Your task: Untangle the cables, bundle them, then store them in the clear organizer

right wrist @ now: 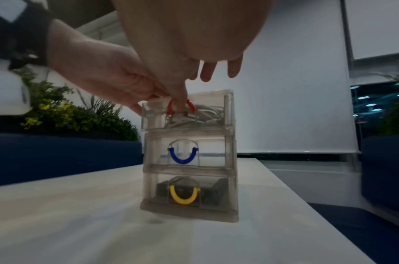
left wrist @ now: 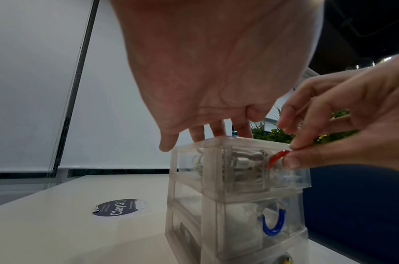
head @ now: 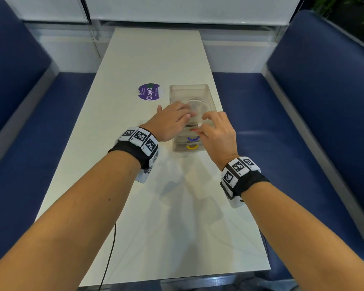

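Observation:
A clear three-drawer organizer [head: 189, 92] [left wrist: 213, 205] [right wrist: 230, 157] stands on the white table [head: 147, 59]. My left hand [head: 174, 117] [left wrist: 205, 85] [right wrist: 98, 75] lies flat on its top, fingers straight. Thumb and forefinger of my right hand [head: 215, 131] [left wrist: 343, 125] [right wrist: 182, 44] pinch the red handle [head: 194, 129] [left wrist: 276, 158] [right wrist: 192, 106] of the top drawer. Coiled white cables [head: 198, 101] [left wrist: 243, 160] [right wrist: 207, 117] lie inside that drawer, whose front stands slightly out in the left wrist view. Below it are a blue handle [right wrist: 183, 157] and a yellow handle [right wrist: 183, 196].
Dark items fill the bottom drawer [right wrist: 216, 189]. A purple round sticker [head: 148, 91] is left of the organizer. Blue benches [head: 51, 127] [head: 303, 127] flank the table. A black cord [head: 111, 248] hangs off the table's near edge.

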Available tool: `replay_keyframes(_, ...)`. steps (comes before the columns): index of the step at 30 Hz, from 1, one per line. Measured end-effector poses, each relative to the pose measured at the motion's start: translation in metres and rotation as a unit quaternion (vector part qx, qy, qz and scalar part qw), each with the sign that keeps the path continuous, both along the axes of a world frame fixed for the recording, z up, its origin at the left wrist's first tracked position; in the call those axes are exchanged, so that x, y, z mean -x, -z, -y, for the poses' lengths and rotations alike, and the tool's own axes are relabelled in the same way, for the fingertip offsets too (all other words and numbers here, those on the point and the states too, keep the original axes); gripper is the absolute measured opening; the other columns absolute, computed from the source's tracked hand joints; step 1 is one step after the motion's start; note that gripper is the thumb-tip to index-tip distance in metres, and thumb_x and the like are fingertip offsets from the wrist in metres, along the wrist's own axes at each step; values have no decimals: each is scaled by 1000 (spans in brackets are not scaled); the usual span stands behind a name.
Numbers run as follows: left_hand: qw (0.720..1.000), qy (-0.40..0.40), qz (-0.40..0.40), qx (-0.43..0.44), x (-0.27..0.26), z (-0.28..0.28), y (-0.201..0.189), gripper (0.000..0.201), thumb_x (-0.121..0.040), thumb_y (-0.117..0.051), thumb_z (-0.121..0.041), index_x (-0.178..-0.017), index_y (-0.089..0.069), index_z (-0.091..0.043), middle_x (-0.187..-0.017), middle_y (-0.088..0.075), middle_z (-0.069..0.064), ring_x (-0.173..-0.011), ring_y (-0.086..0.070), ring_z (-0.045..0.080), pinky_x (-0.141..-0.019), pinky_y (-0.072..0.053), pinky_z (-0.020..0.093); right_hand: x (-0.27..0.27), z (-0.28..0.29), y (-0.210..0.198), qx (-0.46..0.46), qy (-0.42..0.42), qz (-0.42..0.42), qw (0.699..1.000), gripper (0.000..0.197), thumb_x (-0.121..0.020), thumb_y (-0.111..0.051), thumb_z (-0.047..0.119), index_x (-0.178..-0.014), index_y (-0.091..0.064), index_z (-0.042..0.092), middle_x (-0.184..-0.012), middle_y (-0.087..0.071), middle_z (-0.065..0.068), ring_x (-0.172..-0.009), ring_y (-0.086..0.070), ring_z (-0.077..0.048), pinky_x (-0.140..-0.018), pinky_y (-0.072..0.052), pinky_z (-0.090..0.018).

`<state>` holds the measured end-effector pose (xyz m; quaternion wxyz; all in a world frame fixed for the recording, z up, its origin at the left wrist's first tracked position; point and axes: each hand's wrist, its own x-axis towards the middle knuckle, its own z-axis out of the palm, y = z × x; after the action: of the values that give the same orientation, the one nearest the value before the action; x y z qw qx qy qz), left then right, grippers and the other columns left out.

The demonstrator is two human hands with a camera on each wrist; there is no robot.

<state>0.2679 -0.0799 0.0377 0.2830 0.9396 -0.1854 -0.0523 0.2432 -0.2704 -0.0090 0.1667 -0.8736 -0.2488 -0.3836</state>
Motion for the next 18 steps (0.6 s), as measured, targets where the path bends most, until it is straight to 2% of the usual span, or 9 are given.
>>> replay_keyframes(2, 1000, 1, -3, 0, -1, -1, 1, 41, -110, -27, -34, -138, -57, -31, -152, -41, -7, -146, -30, 13, -118, -2, 65, -3, -3, -5, -24, -11, -26, 999, 9, -80, -79, 9, -81, -70, 8, -102, -70, -7, -90, -62, -28, -66, -52, -31)
replay_keyframes(4, 1000, 5, -3, -5, -2, -1, 1, 42, -110, -27, -36, -139, -57, -31, -153, -40, -7, -147, -28, 13, -118, -2, 66, -5, -5, -8, -37, -7, -49, 998, 15, -81, -79, 14, -94, -72, 11, -101, -71, -4, -92, -64, -24, -71, -52, -29)
replay_keyframes(7, 1000, 5, 2, 0, -3, -3, 2, 42, -110, -28, -36, -138, -58, -29, -153, -41, -7, -146, -31, 13, -117, -3, 65, -9, -6, -5, -38, 3, -67, 997, 11, -81, -79, 17, -89, -73, 12, -90, -71, -1, -83, -64, -23, -64, -54, -33)
replay_keyframes(10, 1000, 6, 6, 0, -3, -3, 3, 41, -110, -28, -35, -138, -58, -28, -153, -41, -7, -146, -31, 14, -117, -3, 65, -9, -5, -3, -32, 15, -69, 997, 10, -81, -80, 19, -85, -72, 12, -84, -69, 0, -78, -61, -22, -60, -51, -32)
replay_keyframes(13, 1000, 12, 1, -12, -5, -4, 3, 42, -110, -27, -35, -140, -56, -29, -155, -38, -8, -148, -26, 13, -118, -1, 66, -6, -6, 0, -44, 11, -76, 996, 14, -82, -79, 22, -89, -72, 12, -89, -69, -1, -81, -60, -23, -63, -51, -30)
replay_keyframes(15, 999, 23, 2, -36, -6, -6, 1, 42, -111, -25, -35, -143, -52, -31, -158, -35, -8, -151, -23, 14, -119, 1, 66, -4, -4, 1, -51, 1, -97, 994, 18, -83, -78, 24, -96, -72, 12, -96, -70, -1, -89, -61, -23, -68, -53, -30)
replay_keyframes(18, 993, 49, 19, -104, -4, -10, 2, 46, -111, -20, -37, -152, -39, -32, -166, -24, -7, -157, -3, 19, -121, 10, 59, 5, -2, -1, -59, -9, -122, 991, 23, -87, -75, 25, -105, -73, 11, -106, -71, -3, -100, -63, -23, -78, -54, -29)
